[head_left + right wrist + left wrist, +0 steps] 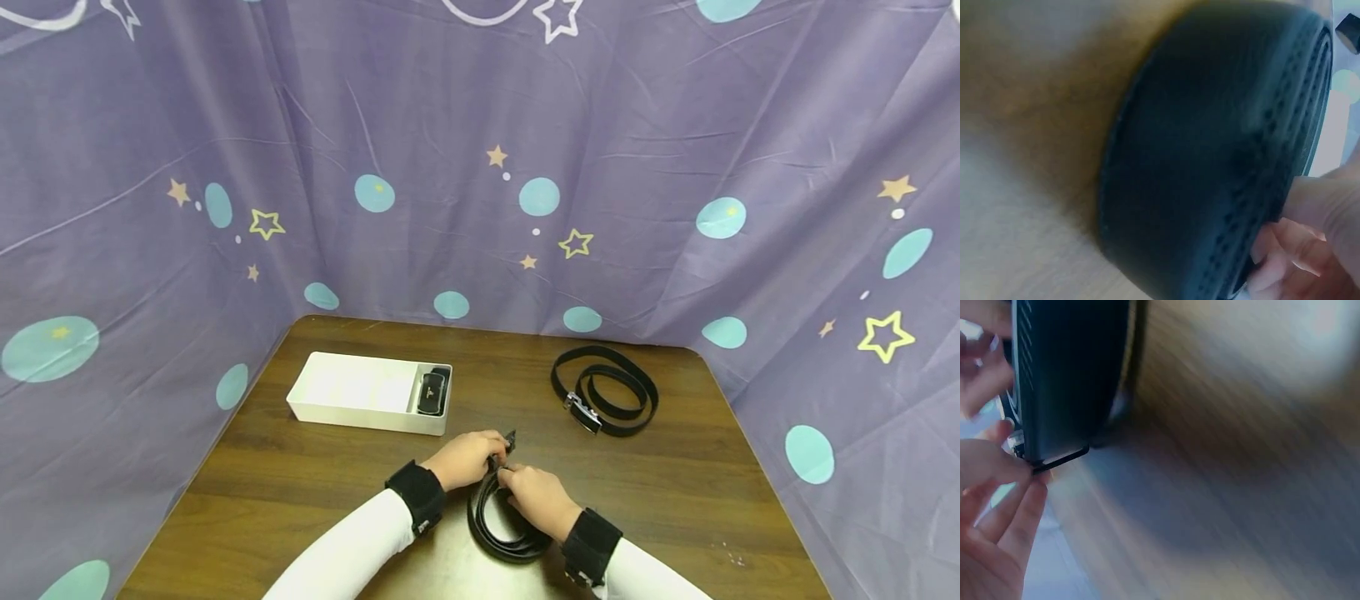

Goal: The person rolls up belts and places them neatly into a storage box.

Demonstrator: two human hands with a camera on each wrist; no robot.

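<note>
A black leather belt (498, 546), wound into a coil of several layers, stands on its edge on the table near the front middle. At the coil's far side my left hand (468, 460) pinches the buckle end; in the left wrist view its thumb and fingers meet at the metal buckle (1016, 442). My right hand (542, 500) grips the coil's upper right rim. In the right wrist view, the fingers (1313, 203) curl over the stacked, stitched edges of the belt (1172, 150). Part of the buckle is hidden behind the fingers.
A white box (360, 421) stands at the back left, with a rolled black belt (432, 393) in its right compartment and a white panel over the rest. Another black belt (637, 429), loosely coiled with a silver buckle, lies at the back right. Purple curtains (450, 100) surround the wooden table (300, 500).
</note>
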